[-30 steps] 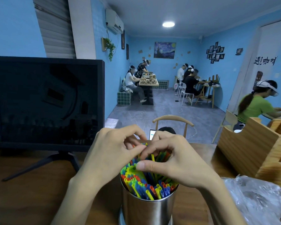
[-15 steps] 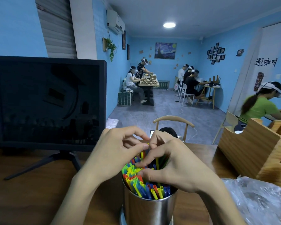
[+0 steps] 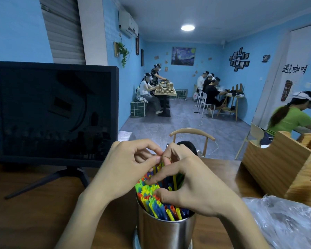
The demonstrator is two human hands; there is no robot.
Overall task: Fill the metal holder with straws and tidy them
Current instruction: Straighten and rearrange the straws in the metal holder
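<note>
A shiny metal holder (image 3: pixel 166 232) stands on the wooden table at the bottom centre, packed with colourful straws (image 3: pixel 154 200) in green, yellow, blue, red and orange. Both hands are over its mouth. My left hand (image 3: pixel 126 168) curls over the far left of the bundle, thumb and fingertips pinching straw tips. My right hand (image 3: pixel 192 184) curls over the right side, its thumb pressing on the straw ends and its fingers round several upright straws. The fingertips of both hands meet above the bundle.
A dark monitor (image 3: pixel 54 112) on a stand sits at the left. A wooden box (image 3: pixel 284 166) stands at the right, with crumpled clear plastic (image 3: pixel 285 221) in front of it. A chair back (image 3: pixel 192 133) rises behind the table. People sit at tables further back.
Both hands have shifted slightly lower and closer over the straws, the right thumb sliding down onto the straw ends. The holder has not moved.
</note>
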